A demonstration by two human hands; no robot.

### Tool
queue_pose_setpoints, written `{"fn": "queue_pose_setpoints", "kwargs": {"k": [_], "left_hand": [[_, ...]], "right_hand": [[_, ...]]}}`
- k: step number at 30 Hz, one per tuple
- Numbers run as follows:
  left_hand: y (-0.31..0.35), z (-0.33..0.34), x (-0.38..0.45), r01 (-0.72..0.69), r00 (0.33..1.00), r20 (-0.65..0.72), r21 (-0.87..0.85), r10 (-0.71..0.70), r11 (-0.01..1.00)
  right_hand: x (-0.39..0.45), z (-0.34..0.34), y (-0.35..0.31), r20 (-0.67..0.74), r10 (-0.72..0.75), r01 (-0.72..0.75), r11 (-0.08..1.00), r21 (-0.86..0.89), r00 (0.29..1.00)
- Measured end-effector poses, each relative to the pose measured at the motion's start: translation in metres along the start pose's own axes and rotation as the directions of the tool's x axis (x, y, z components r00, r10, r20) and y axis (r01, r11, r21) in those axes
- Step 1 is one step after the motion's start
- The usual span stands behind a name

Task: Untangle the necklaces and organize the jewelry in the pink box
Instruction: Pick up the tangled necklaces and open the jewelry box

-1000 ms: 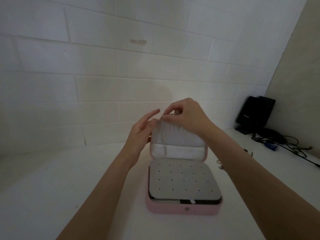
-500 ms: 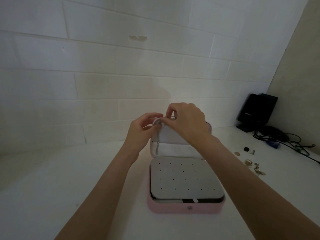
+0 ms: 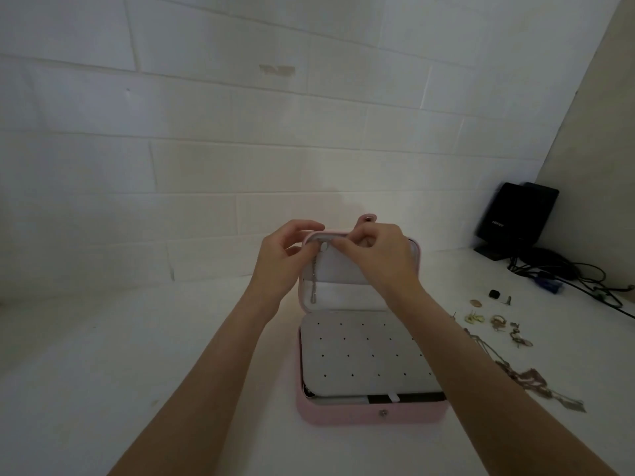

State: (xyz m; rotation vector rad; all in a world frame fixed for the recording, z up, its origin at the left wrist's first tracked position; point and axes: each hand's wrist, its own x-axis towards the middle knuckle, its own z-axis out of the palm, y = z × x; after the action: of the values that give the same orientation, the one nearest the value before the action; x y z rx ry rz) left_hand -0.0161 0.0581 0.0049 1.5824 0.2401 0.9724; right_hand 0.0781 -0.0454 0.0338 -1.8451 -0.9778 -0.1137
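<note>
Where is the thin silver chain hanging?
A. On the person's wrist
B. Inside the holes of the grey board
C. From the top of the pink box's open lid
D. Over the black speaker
C: the silver chain dangles down the white inside of the pink box's open lid, where the left hand and right hand pinch at its top edge.

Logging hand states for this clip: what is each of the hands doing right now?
Left hand: pinching the top of the chain at the lid.
Right hand: fingers curled at the same spot; whether it grips the chain cannot be told.
</note>
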Motion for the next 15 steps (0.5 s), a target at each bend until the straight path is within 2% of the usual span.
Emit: {"fn": "queue_pose_setpoints", "kwargs": {"k": [2, 5, 8, 10, 12, 15], "left_hand": [[0.000, 0.001, 0.000, -0.003, 1.000, -0.003, 0.002, 0.003, 1.000], [-0.001, 0.001, 0.000, -0.001, 1.000, 0.001, -0.007, 0.001, 1.000], [-0.002, -0.002, 0.000, 0.010, 1.000, 0.024, -0.005, -0.010, 1.000], [-0.003, -0.004, 0.001, 0.018, 0.999, 0.042, -0.001, -0.018, 1.000], [-0.004, -0.005, 0.001, 0.021, 0.999, 0.041, 0.004, -0.021, 1.000], [-0.006, -0.004, 0.001, 0.008, 0.999, 0.034, 0.021, -0.009, 1.000]], "right_hand": [[-0.001, -0.002, 0.000, -0.035, 0.006, -0.006, 1.000, -0.020, 0.999], [-0.006, 0.004, 0.000, -0.096, 0.009, -0.028, 0.980, -0.196, 0.995], [-0.012, 0.010, -0.004, -0.088, -0.092, 0.055, 0.935, -0.351, 0.992], [-0.017, 0.013, -0.004, -0.031, -0.152, 0.116, 0.859, -0.499, 0.988], [-0.024, 0.017, -0.002, 0.033, -0.251, 0.208, 0.712, -0.670, 0.967], [-0.032, 0.022, -0.010, 0.190, -0.303, 0.332, 0.537, -0.776, 0.934]]}}
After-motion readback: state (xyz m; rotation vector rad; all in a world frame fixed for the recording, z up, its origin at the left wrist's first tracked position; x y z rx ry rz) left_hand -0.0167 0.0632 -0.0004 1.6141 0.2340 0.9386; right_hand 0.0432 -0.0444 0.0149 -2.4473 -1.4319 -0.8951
